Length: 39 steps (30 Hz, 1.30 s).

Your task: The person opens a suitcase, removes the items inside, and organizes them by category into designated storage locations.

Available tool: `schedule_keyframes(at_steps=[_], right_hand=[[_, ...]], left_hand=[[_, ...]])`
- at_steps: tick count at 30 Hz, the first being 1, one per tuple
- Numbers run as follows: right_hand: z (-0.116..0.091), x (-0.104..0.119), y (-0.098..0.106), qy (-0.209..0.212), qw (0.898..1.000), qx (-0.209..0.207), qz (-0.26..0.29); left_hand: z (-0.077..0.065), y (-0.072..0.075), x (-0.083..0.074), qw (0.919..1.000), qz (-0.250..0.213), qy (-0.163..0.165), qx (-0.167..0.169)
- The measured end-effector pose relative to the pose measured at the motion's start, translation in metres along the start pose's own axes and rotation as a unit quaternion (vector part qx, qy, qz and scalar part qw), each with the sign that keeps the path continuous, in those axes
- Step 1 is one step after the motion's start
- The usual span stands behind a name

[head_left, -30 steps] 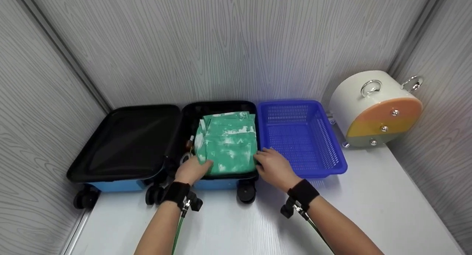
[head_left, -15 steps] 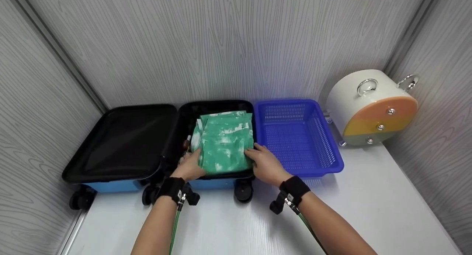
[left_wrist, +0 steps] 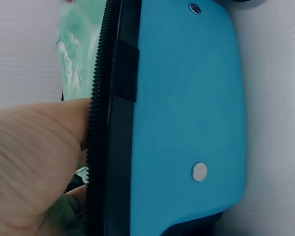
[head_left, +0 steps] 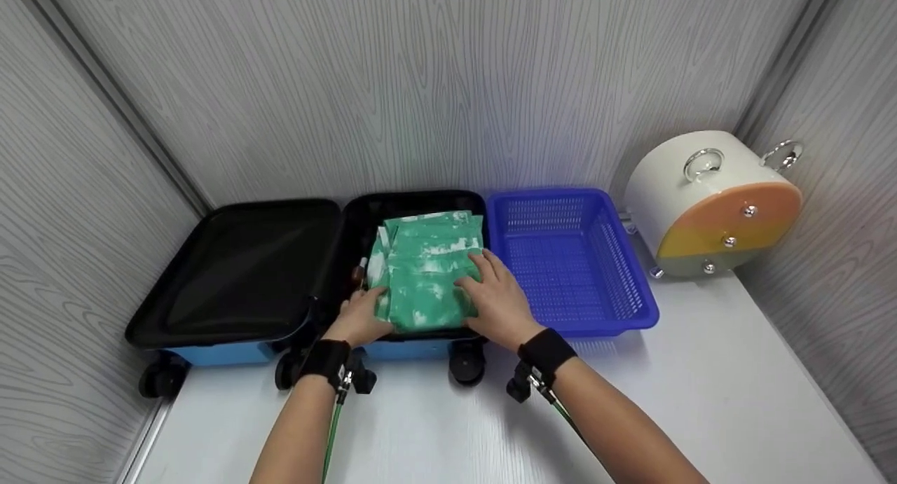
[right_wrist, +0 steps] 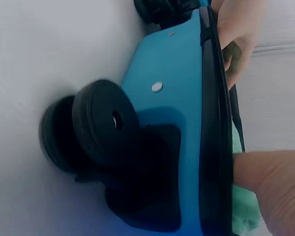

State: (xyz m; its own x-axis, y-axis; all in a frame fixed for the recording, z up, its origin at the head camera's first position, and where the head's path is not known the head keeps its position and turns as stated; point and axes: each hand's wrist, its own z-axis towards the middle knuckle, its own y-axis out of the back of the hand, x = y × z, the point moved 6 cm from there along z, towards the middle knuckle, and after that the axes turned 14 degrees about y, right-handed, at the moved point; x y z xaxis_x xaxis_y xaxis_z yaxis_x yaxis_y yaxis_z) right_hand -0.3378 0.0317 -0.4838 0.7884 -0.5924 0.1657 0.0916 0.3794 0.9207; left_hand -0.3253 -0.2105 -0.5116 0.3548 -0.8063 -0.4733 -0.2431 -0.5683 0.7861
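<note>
Got open suitcase [head_left: 245, 267], basket [head_left: 560, 260] just beside its right half. Got green cloth [head_left: 427, 277] in that half, gap along far edge. Got right hand [head_left: 501, 305] spread at cloth's right edge, left hand [head_left: 356, 319] at near-left corner, fingers parted.

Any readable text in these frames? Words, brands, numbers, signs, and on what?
None readable in any view.
Blue suitcase: mark on its dark round stud, too small to make out.
Small brown item: too small to tell.
Green bundle: pale patches, no letters I can make out.
</note>
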Motion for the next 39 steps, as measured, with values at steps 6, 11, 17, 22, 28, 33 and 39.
schedule_keyframes(at_steps=[6,11,17,22,28,33,39], right_hand=[[0.009,0.006,-0.002,0.049,0.997,0.064,-0.009],[0.019,0.016,-0.008,0.107,0.986,0.077,-0.100],[0.014,0.020,-0.014,0.146,0.980,-0.009,-0.132],[0.013,0.011,-0.013,0.083,0.994,-0.041,-0.066],[0.016,-0.001,-0.010,-0.025,0.999,-0.027,0.035],[0.018,-0.008,-0.005,-0.096,0.990,-0.042,0.099],[0.017,-0.010,-0.004,-0.127,0.981,-0.059,0.134]], left_hand=[[0.000,-0.003,0.003,0.9999,-0.014,0.000,-0.003],[0.000,-0.002,0.006,0.9994,-0.034,0.001,-0.008],[-0.001,0.001,0.010,0.9937,-0.111,0.016,0.007],[-0.002,0.011,0.014,0.9848,-0.168,0.044,0.001],[-0.003,0.021,0.024,0.9726,-0.214,0.091,0.002],[-0.006,0.024,0.022,0.9591,-0.265,0.100,-0.002],[-0.006,0.014,0.008,0.8527,-0.507,0.077,0.102]])
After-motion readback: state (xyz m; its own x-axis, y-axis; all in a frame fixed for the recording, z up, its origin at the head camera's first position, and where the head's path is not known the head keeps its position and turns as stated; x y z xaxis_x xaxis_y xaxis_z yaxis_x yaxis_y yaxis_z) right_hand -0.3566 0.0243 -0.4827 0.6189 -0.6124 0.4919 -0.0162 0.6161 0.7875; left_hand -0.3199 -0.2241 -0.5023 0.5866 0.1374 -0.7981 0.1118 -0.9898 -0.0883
